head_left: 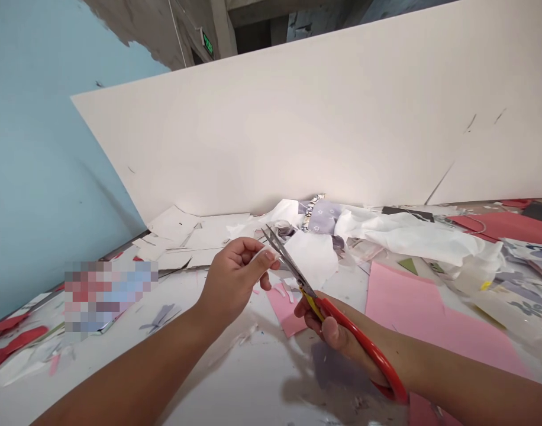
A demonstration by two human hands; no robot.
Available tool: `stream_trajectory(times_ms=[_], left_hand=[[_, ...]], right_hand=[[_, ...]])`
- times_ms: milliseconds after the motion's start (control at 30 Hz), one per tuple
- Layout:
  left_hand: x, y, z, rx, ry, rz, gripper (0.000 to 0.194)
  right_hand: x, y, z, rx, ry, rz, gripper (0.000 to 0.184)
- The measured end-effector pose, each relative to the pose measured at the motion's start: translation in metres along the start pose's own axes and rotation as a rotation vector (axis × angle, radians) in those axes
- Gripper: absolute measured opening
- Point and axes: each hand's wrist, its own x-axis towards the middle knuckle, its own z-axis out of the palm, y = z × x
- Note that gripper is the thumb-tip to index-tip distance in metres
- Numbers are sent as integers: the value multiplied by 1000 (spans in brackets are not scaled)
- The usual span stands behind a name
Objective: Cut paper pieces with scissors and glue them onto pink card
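Note:
My right hand [335, 334] is wrapped round the red handles of a pair of scissors [355, 337]. Their metal blades are slightly parted and point up and to the left. My left hand [238, 275] pinches a small white scrap [271, 254], thin like paper or film, between thumb and fingers. Its tip lies close to the blades; I cannot tell whether they touch it. Below the hands a small pink paper piece [291, 316] lies on the table with white slivers on it. A larger pink sheet [408, 302] extends beneath my right forearm.
A white board [297, 124] stands along the back, beside a blue wall [44, 148]. Before it lie white card pieces [177, 234], a lavender patterned cloth [322, 216] and crumpled white sheets [413, 234]. Red paper [515, 228] is at far right, and a blurred-out object [106, 296] at left.

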Motion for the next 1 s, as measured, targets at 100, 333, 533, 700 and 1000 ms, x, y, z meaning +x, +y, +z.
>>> stream_trajectory(times_ms=[100, 333, 533, 700, 1000], left_hand=[[0, 0, -1, 10, -3, 8, 24], [0, 4, -4, 22, -19, 30, 22], [0, 3, -3, 12, -65, 34, 21], [0, 5, -3, 2, -66, 28, 19], [1, 5, -3, -31, -83, 16, 18]], right_hand=[[1, 4, 3, 8, 21, -6, 57], [-3, -10, -2, -32, -48, 45, 54], [0, -4, 1, -20, -12, 13, 53], [1, -7, 0, -16, -28, -27, 48], [2, -9, 1, 33, -28, -6, 47]])
